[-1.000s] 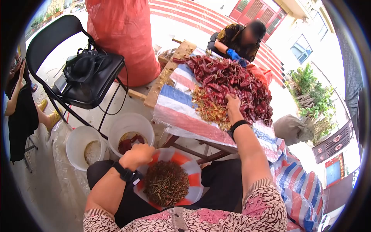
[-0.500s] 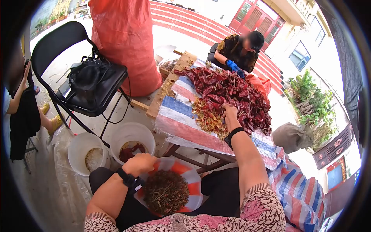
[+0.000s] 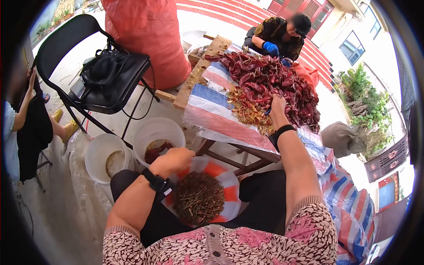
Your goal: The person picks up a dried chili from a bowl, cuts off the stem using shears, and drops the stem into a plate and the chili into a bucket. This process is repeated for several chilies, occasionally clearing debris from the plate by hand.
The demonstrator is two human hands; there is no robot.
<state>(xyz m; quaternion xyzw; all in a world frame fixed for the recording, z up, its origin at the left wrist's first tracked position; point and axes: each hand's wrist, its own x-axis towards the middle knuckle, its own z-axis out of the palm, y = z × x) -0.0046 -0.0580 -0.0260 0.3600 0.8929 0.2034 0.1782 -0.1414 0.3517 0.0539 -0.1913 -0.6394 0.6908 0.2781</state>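
A heap of dried red chili peppers covers much of the table, with yellowish stems and scraps along its near edge. My right hand reaches into this near edge, fingers closed; a small dark blue bit shows beside them, too small to name. My left hand is a loose fist above the upper left rim of an orange-and-white bowl on my lap. Whatever it grips, if anything, is hidden. Inside the bowl lies a mound of brownish-green chili stems.
Two white buckets stand left of my knees, one holding a few red peppers. Behind them are a folding chair with a black bag and a large red sack. Across the table sits a person in blue gloves. Another person sits far left.
The whole view has shifted, so things sit further right and slightly higher. My right hand stays at the heap's near edge, and my left hand stays closed over the bowl's rim.
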